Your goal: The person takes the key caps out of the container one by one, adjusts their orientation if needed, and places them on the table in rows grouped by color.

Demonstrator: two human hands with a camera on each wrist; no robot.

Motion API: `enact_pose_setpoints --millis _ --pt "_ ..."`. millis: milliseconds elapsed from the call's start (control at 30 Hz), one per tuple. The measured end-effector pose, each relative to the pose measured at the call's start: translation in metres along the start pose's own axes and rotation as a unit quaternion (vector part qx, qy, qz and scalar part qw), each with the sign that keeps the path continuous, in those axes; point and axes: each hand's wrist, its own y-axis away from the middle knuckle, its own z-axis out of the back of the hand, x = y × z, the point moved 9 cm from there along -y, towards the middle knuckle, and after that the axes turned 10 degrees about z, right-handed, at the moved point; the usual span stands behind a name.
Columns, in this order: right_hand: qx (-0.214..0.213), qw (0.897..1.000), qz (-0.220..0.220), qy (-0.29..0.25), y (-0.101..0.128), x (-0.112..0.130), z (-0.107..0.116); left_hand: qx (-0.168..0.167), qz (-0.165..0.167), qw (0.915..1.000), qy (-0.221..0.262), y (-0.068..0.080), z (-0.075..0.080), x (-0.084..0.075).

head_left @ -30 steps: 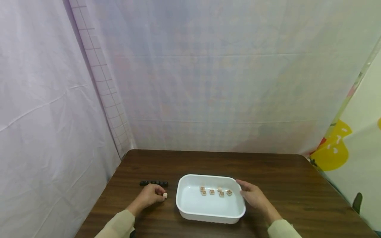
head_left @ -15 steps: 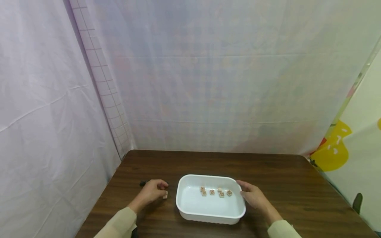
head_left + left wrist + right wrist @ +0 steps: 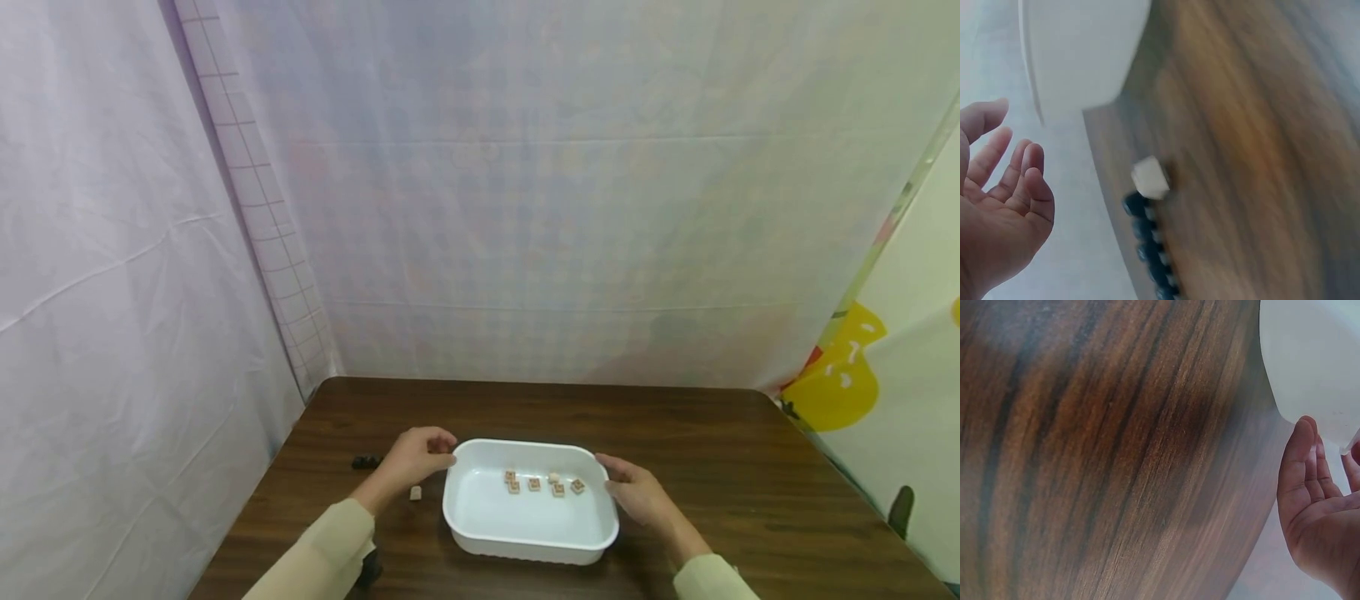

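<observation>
Where the white tray (image 3: 528, 550) stands nearest, the right hand (image 3: 639, 496) seems to pinch its right rim; a light, level grip would do best, lest the small blocks (image 3: 534, 484) inside slide. Left of it on the table (image 3: 675, 417) lies one pale cube (image 3: 416, 493) (easy to brush with a sleeve (image 3: 322, 542)). Beyond, near a black row (image 3: 365, 462), the left hand (image 3: 416, 457), fingers parted and empty, should meet the left rim gently.

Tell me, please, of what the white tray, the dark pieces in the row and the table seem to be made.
White tray: probably plastic, smooth and slightly glossy, with a rounded moulded rim.
Dark pieces: perhaps plastic, judging by faint highlights; the blur leaves this open.
Table: dark streaked wood grain with soft sheen; real wood or printed laminate, I cannot tell.
</observation>
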Motion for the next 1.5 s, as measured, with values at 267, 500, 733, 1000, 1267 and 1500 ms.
enact_pose_setpoints --millis 267,500,733,1000,1267,1500 --pt "0.002 1.000 0.001 0.029 -0.001 0.001 0.001 0.006 0.001 0.9999 0.011 -0.009 -0.021 -0.024" --pt "0.005 0.999 -0.005 0.034 -0.001 0.002 0.002 0.020 -0.010 0.9998 -0.004 -0.011 -0.047 -0.035" --pt "0.001 0.999 0.010 0.035 -0.001 0.005 0.003 0.027 -0.014 0.9992 -0.024 -0.013 -0.070 -0.042" --pt "0.003 0.999 0.015 0.046 0.000 0.004 0.004 0.029 -0.055 0.9958 -0.067 -0.012 -0.093 -0.049" --pt "-0.001 0.999 0.026 0.045 0.001 0.006 0.003 0.022 -0.052 0.9925 -0.109 -0.019 -0.105 -0.040" --pt "-0.006 0.999 0.015 0.048 0.001 0.005 0.005 0.039 -0.041 0.9834 -0.172 -0.021 -0.115 -0.033"
